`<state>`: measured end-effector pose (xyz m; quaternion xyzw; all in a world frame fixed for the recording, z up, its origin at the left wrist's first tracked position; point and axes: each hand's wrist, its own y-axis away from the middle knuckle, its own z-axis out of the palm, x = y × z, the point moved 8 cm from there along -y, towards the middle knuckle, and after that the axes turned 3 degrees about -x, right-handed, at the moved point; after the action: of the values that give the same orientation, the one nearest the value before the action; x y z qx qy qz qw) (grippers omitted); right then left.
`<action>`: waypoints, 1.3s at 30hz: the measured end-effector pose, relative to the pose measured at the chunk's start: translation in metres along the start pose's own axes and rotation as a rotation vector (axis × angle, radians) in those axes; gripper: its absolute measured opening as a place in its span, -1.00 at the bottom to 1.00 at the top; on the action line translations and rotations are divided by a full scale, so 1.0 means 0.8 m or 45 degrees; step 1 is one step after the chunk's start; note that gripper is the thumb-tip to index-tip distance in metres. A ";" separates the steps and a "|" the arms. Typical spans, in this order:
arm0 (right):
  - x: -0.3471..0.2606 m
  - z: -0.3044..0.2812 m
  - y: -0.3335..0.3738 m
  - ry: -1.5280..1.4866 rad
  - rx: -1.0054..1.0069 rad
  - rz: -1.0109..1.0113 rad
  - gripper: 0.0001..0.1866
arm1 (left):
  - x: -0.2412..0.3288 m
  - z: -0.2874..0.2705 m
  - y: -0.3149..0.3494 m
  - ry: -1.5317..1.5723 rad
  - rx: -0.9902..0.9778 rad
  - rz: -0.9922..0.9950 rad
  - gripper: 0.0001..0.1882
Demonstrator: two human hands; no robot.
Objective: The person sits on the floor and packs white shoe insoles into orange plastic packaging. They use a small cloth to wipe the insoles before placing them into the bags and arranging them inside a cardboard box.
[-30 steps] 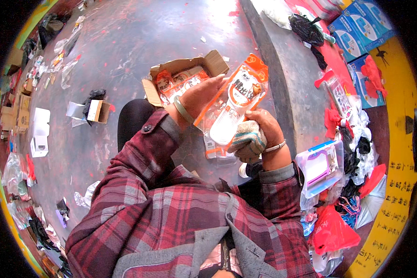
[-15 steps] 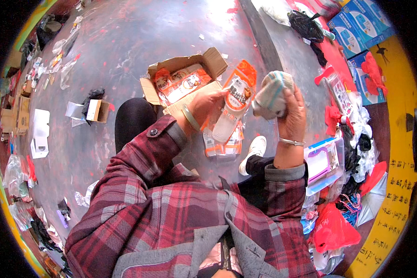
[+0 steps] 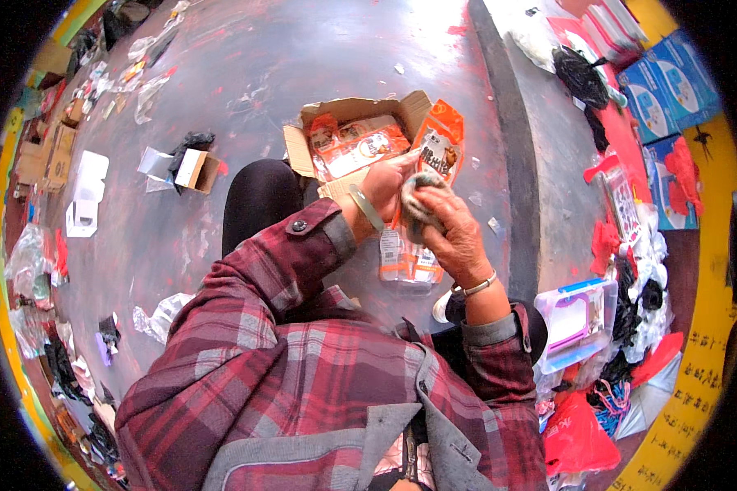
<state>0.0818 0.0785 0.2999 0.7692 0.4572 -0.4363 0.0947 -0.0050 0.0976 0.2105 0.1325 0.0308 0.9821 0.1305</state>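
Note:
My left hand [image 3: 380, 185] is closed on the edge of an orange pouch [image 3: 441, 139] with a picture and dark lettering, held upright above the floor. In my right hand [image 3: 457, 237] is a bunched pale cloth [image 3: 418, 193], pressed against the pouch and covering its middle. The pouch's lower part is mostly hidden by the cloth and hand. Just beyond my left hand, an open cardboard box [image 3: 297, 150] holds several similar orange packets [image 3: 360, 152]. More orange-and-clear packets [image 3: 403, 267] lie on the floor below my hands.
My bent left knee [image 3: 258, 200] is beside the box. A small carton [image 3: 196, 170] and a white tray [image 3: 87, 192] lie to the left. At right are a clear plastic bin [image 3: 577, 323], red bags [image 3: 577, 434] and blue boxes [image 3: 671, 86]. Scraps litter both sides.
My right hand has brought the cloth leftward onto the pouch, from beside it. The pouch stays in my left hand. The whole view has shifted slightly.

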 end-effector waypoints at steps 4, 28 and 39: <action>0.009 0.033 0.008 -0.278 -0.292 0.136 -0.58 | 0.037 -0.034 0.004 0.058 0.149 0.226 -0.62; 0.007 0.059 -0.007 -0.187 -0.435 0.237 -0.62 | 0.257 -0.361 0.079 -1.310 1.564 0.545 -0.72; 0.015 0.067 -0.002 -0.241 -0.467 0.275 -0.63 | 0.226 -0.345 0.081 -1.538 2.192 0.172 -0.56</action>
<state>0.0519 0.0575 0.2591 0.7393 0.4330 -0.4035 0.3213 -0.2633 0.0758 -0.0035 0.6491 0.6403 0.4048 -0.0691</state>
